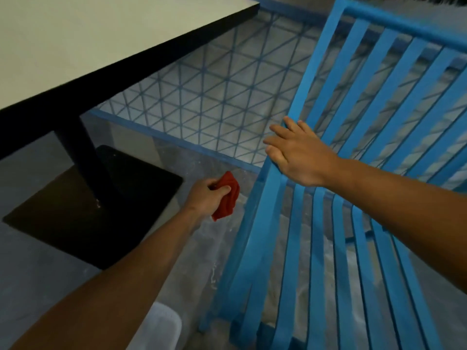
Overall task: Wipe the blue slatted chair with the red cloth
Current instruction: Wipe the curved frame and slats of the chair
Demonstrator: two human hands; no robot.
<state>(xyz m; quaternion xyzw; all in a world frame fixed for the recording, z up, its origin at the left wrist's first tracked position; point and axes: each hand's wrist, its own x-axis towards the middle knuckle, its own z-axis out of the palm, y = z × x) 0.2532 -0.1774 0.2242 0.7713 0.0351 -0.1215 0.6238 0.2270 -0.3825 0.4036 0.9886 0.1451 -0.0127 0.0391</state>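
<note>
The blue slatted chair [328,223], flat parallel slats curving from seat into backrest, occupies the right side. Right hand [300,155] rests flat, fingers extended, on its left-edge slats. Left hand [207,195] grips the bunched red cloth [228,198] just left of the chair, above the floor.

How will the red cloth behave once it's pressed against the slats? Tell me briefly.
The red cloth is probably floppy: it bunches and droops below the left hand that grips it. It looks light, since a pinch of fingers holds it. It would likely fold around a slat of the blue chair rather than slide stiffly.
</note>
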